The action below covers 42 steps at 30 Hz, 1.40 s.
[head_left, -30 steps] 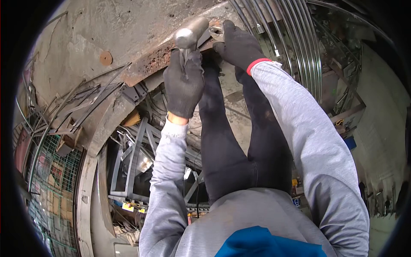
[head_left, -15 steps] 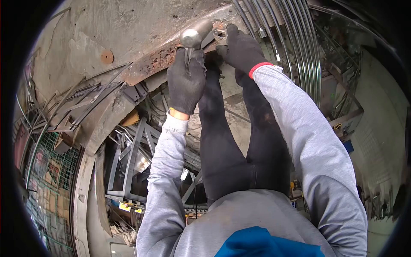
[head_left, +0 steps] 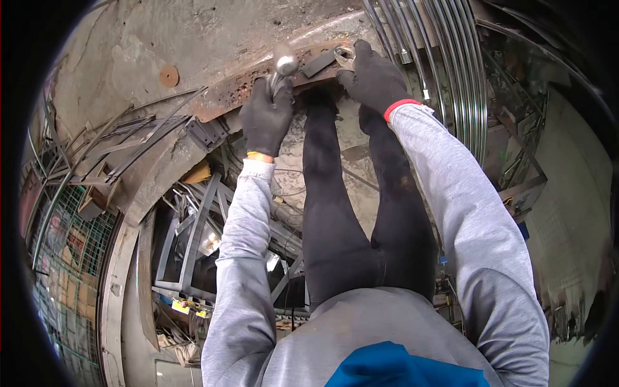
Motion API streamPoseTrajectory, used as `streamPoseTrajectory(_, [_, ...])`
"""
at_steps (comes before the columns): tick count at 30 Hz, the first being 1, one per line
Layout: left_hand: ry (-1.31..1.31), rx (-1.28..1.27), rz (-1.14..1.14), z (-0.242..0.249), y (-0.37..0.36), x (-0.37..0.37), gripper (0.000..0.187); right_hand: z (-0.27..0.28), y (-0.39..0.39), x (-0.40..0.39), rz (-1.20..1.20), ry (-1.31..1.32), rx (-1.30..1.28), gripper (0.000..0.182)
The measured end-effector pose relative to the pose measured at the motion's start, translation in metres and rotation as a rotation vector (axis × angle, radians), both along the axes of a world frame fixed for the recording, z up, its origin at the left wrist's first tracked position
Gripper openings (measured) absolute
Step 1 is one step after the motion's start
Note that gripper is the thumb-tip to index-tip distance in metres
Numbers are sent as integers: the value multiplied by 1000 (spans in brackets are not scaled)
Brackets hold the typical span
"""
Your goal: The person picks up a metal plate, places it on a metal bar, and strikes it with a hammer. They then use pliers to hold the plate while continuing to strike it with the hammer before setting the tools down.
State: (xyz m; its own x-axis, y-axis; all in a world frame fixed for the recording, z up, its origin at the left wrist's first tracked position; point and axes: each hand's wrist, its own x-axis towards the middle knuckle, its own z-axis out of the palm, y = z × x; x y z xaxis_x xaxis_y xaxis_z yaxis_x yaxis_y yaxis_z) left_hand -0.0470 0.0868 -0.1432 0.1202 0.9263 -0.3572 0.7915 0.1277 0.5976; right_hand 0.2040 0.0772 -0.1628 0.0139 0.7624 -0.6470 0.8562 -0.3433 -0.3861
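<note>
My left hand [head_left: 266, 116], in a dark knit glove, is closed around the handle of a hammer [head_left: 286, 64]. Its rounded, shiny head stands above my fist, slightly blurred, over a rusty steel beam [head_left: 222, 98]. My right hand [head_left: 379, 79], gloved too with a red cuff, is closed on a shiny metal loop-shaped piece [head_left: 344, 58], whose kind I cannot tell. Just left of this loop, a dark flat metal strip [head_left: 319, 64] lies on the beam's edge.
Long shiny metal tubes [head_left: 455, 77] lie at the upper right. A rusty round disc [head_left: 169, 76] rests on the grey surface beyond the beam. Thin bars [head_left: 138, 145] and a green wire mesh [head_left: 74, 226] are at the left, with a grey metal frame [head_left: 193, 242] below.
The hammer and my left hand have shifted left and down, away from my right hand. More of the dark strip shows between them. The view has tilted slightly.
</note>
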Motion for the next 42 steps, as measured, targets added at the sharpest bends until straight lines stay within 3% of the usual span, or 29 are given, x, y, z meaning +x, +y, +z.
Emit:
streamPoseTrajectory(2, [262,182,-75,-5,-5,-29,34,-7,-1,3,-9,5,26,68])
streamPoseTrajectory(5, [470,186,-248,-26,-4,-72,37,-1,0,-3,-30,8,9,68])
streamPoseTrajectory(8, [491,371,-342,-48,-8,-93,43,-4,-5,-6,-30,-23,17,68])
streamPoseTrajectory(9, [524,266,-352,-48,-7,-92,47,-5,-6,-7,-23,-38,70,68])
streamPoseTrajectory(12, [566,284,-291,-48,-7,-83,52,-6,-7,-10,-51,-32,26,68])
streamPoseTrajectory(14, [567,311,-205,-16,0,-53,56,1,-2,-13,-59,-20,6,70])
streamPoseTrajectory(16, [384,303,-125,8,3,-23,61,0,-4,-16,-100,-30,-24,69])
streamPoseTrajectory(18, [302,539,-259,-19,-6,14,66,1,-9,-17,-164,14,-29,69])
streamPoseTrajectory(20, [389,477,-389,-41,-8,38,56,0,-6,-14,-223,48,-9,71])
streamPoseTrajectory(23, [412,347,-382,-60,8,52,48,-6,-8,2,-336,187,-66,69])
streamPoseTrajectory(25, [341,295,-496,-59,21,43,38,-15,-4,19,-439,626,-84,67])
streamPoseTrajectory(26, [339,287,-483,-57,19,40,38,-14,-6,24,-428,621,-94,67])
streamPoseTrajectory(28, [297,415,-530,-62,20,33,35,-17,-7,35,-584,776,-263,64])
streamPoseTrajectory(29, [258,471,-521,-64,20,32,34,-22,-11,35,-448,644,-109,67])
streamPoseTrajectory(32, [376,432,-539,-64,24,29,34,-2,-7,36,-238,589,-29,67])
streamPoseTrajectory(35, [312,419,-516,-63,24,29,31,7,-3,35,-116,405,-2,69])
streamPoseTrajectory(42, [240,503,-461,-69,23,27,29,-8,6,31,89,274,103,77])
